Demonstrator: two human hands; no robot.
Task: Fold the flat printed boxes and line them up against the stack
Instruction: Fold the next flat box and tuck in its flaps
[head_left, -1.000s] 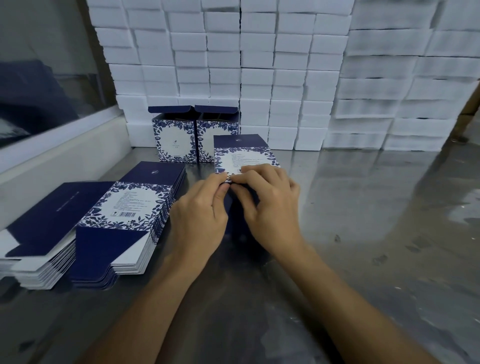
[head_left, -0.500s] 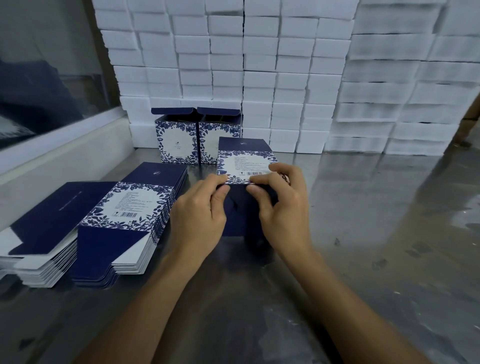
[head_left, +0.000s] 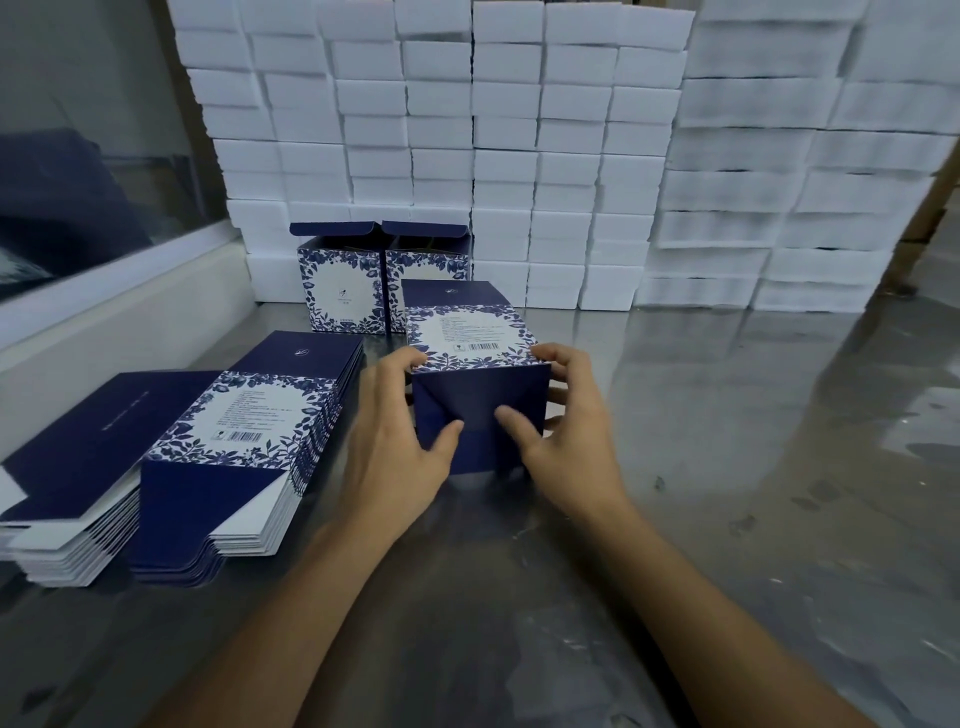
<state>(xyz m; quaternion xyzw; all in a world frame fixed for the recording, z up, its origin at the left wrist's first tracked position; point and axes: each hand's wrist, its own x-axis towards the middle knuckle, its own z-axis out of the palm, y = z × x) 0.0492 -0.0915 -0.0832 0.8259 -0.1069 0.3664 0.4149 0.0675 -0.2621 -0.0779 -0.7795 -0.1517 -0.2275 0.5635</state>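
A navy box with a blue floral label (head_left: 470, 332) lies on its side on the steel table, its dark bottom flaps facing me. My left hand (head_left: 395, 441) grips its left edge, thumb pressed on the flaps. My right hand (head_left: 566, 421) grips the right edge, thumb on the flaps too. Two folded boxes (head_left: 384, 280) stand upright with lids open against the white stack (head_left: 519, 156). Two piles of flat printed boxes (head_left: 249, 431) lie at the left.
The white stack of cartons fills the back of the table, and a second blurred white stack (head_left: 810, 156) stands to its right. A white ledge under a window (head_left: 119, 291) runs along the left. Bare steel tabletop (head_left: 727, 467) spreads to the right.
The box's bottom flaps have been folded in and closed. Both hands moved from pinching the near edge to holding the box's sides with thumbs on the flaps.
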